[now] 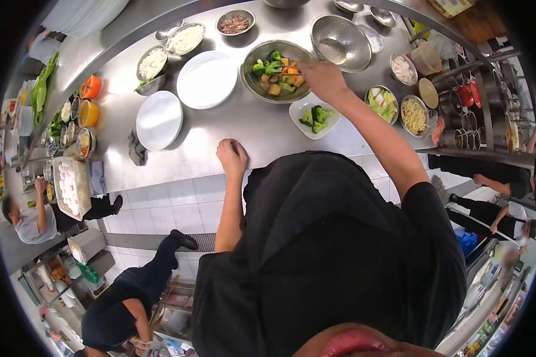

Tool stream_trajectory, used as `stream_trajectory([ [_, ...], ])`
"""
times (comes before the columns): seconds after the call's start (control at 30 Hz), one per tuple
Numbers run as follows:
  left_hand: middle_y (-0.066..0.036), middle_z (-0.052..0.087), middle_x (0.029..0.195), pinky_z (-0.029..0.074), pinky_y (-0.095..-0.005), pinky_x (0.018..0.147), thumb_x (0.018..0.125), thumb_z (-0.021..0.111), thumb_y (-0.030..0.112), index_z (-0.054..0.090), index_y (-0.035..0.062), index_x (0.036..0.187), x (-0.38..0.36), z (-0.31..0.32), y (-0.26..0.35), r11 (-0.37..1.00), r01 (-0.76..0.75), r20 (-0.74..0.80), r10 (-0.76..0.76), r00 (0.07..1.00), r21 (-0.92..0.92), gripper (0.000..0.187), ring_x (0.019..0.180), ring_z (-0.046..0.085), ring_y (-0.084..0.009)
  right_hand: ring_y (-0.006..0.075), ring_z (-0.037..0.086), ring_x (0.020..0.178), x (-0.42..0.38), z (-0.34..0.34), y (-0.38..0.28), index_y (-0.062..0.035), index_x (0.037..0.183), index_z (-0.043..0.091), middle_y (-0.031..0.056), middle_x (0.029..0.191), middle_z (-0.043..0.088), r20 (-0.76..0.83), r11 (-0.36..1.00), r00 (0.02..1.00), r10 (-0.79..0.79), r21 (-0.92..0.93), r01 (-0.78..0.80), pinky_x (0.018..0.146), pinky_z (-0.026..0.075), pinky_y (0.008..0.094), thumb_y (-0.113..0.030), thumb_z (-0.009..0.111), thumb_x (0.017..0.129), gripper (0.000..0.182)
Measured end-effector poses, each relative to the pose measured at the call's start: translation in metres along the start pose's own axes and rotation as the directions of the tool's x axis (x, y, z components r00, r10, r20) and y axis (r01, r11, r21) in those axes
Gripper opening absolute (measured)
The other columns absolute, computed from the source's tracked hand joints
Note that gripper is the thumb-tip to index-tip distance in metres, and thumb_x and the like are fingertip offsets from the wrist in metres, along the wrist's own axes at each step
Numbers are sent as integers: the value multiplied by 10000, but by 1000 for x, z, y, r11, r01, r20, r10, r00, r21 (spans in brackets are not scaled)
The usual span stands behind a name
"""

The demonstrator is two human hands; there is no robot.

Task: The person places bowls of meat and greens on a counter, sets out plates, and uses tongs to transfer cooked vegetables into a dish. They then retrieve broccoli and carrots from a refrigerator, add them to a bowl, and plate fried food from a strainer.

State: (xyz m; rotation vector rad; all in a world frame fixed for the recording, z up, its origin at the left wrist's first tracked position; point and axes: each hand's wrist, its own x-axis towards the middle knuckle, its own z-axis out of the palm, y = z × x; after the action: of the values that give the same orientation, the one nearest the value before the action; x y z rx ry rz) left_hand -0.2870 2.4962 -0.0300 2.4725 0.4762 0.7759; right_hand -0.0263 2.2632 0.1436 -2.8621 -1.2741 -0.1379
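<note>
My right hand (324,80) is closed on thin metal tongs (293,74), whose two prongs reach into a perforated metal bowl (251,86). Inside that bowl are broccoli florets (259,67), orange chunks (291,78) and yellow-brown cubes (274,89). Under my right wrist stands a small white dish (332,128) holding a few broccoli florets (319,116). My left hand (232,157) rests on the steel counter (199,149) near its front edge, with curled fingers and no object visible in them. Two white plates, one larger (207,80) and one smaller (159,121), lie to the left.
An empty colander (339,44) sits beyond my right hand. Bowls of noodles (415,116), cabbage (382,105), rice (186,40) and chopped meat (234,24) surround the work area. A dark cloth (137,147) lies at the left. Other people work behind and at both sides.
</note>
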Motion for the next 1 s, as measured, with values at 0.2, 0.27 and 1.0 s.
stream_trajectory([
  [0.2, -169, 600, 975, 414, -462, 838, 842, 594, 92, 574, 12, 969, -3, 4, -2, 998, 65, 31, -66, 997, 20, 151, 915, 550, -357, 342, 676, 905, -84, -83, 0, -159, 1238, 650, 128, 1011, 714, 87, 906, 937, 338, 240, -349, 789, 533, 443, -299, 590, 931, 342],
  [0.27, -167, 601, 977, 414, -462, 838, 842, 599, 100, 576, 16, 969, -4, 5, 1, 997, 72, 32, -73, 997, 32, 154, 917, 551, -356, 361, 672, 898, -124, -91, 9, -150, 1233, 651, 147, 1012, 709, 97, 891, 935, 340, 285, -354, 785, 527, 456, -312, 607, 925, 351],
  [1.0, -133, 600, 973, 417, -442, 828, 828, 606, 76, 574, 43, 943, 1, 0, 3, 998, 45, 15, -45, 999, 42, 124, 909, 553, -332, 324, 681, 976, 40, 15, 16, -173, 1198, 668, 121, 1020, 720, 184, 876, 910, 372, 254, -410, 837, 534, 472, -346, 509, 958, 336],
])
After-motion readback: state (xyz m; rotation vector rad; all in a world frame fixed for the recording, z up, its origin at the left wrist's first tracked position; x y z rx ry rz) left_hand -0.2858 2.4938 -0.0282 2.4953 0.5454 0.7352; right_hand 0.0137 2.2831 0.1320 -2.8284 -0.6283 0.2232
